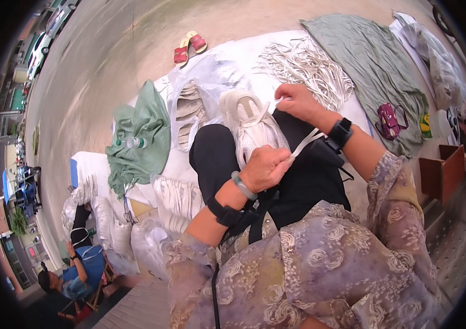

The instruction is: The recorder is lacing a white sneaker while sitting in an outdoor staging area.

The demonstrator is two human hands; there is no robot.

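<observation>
A white lace-up shoe (248,131) rests on my lap between my black-trousered thighs. Thumb and fingers of my left hand (266,171) are closed on a white shoelace (304,143), whose loose length sticks out past the thumb. Beyond and to the right, my right hand (300,103) pinches another stretch of white lace close to the shoe's far end. What lies inside its fingers is mostly hidden. Farther off, a heap of loose white shoelaces (311,70) lies on the white sheet (244,46).
Left of the shoe stands a clear plastic bag (181,118) of stacked white shoes. Green cloth (148,126) with a bottle (136,143) lies beyond it. More white shoes (181,197) sit nearer. At right are a grey-green cloth, a purple pouch (389,122) and a wooden box. Another person sits at lower left.
</observation>
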